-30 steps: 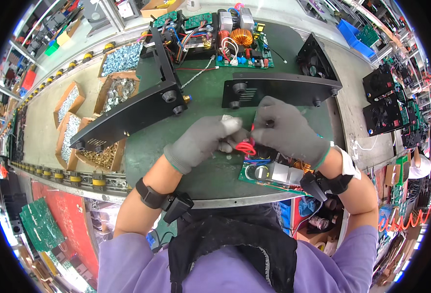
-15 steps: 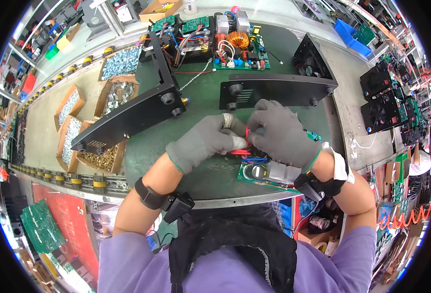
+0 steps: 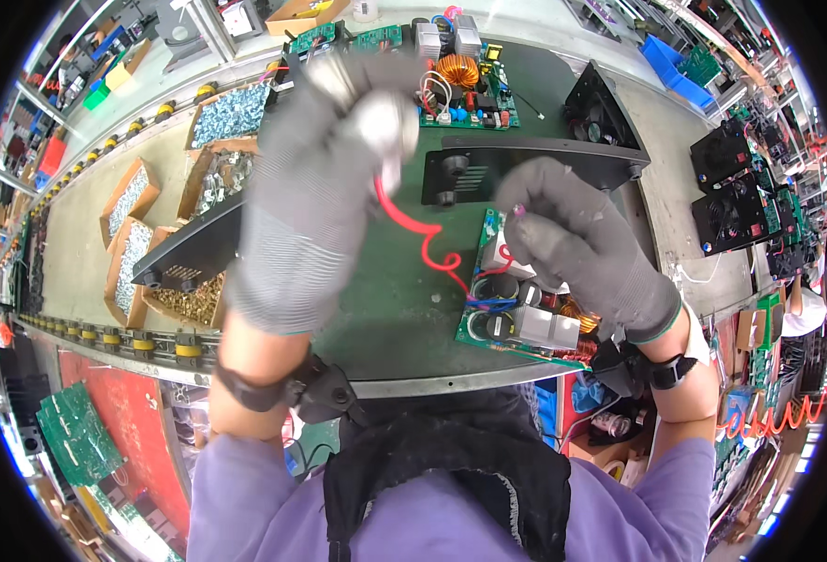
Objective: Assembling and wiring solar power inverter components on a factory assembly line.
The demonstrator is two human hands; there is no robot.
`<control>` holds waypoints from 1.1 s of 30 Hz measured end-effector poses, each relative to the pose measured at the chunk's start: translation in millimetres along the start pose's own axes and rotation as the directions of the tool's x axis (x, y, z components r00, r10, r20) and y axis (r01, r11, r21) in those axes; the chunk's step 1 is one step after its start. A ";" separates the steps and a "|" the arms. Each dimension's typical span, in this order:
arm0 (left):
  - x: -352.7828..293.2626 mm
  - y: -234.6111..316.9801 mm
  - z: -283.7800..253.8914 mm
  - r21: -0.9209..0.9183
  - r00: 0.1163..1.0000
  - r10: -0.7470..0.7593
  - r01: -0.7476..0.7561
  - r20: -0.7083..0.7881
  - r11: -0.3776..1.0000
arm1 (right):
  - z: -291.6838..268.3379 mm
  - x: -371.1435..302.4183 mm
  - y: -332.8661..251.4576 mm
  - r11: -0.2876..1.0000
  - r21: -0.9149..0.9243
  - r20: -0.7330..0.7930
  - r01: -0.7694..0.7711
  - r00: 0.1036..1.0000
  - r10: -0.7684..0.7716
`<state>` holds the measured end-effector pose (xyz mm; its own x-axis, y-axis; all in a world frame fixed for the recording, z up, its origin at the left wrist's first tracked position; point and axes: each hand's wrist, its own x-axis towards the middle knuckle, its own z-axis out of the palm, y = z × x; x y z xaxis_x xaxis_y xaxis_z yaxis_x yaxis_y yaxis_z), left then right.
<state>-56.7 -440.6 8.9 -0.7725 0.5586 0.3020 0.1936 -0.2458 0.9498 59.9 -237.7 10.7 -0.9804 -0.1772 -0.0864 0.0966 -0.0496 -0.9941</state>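
Note:
My left hand (image 3: 310, 201), in a grey glove, is raised over the bench and blurred by motion. Its closed fingers have the upper end of a red wire (image 3: 428, 245), which runs down in loose curls to a green circuit board (image 3: 490, 234). The board, near the bench's front edge, carries capacitors, silver heatsinks and a copper coil. Just above it, my right hand (image 3: 587, 244), also gloved, is closed in a pinch. A tiny purple-pink bit shows at its fingertips; its kind is unclear. Another red wire stretch ends close below those fingers.
Behind my hands stands a black metal casing (image 3: 535, 169). A second black casing (image 3: 184, 248) is partly hidden by my left arm. Open boxes of screws (image 3: 231, 117) and brass parts (image 3: 189, 302) lie left. Another populated board (image 3: 474, 98) sits at the back.
My hands have moved apart. My left hand has risen up and leftward, drawing the red wire out; my right hand has shifted slightly right, uncovering more of the near board.

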 end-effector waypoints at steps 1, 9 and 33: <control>7.2 13.7 -2.9 -0.001 0.988 0.154 -0.154 0.022 0.988 | -0.1 5.0 -2.3 1.000 -0.008 -0.010 -0.023 1.000 0.023; -5.8 -34.3 20.1 0.170 0.964 0.262 -0.252 -0.043 0.953 | 2.5 3.3 -37.4 0.898 -0.422 -0.245 0.125 0.938 -0.245; -99.2 -118.7 23.5 0.361 0.962 -0.137 0.218 -0.236 0.907 | 4.1 -63.8 -43.6 -0.202 -0.968 0.013 -0.150 0.773 -0.635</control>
<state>11.2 -448.2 -131.9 -0.9125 0.3840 0.1408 0.2255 0.1854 0.9564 118.9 -228.3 59.8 -0.8166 -0.1179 0.5650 -0.0391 0.9880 0.1497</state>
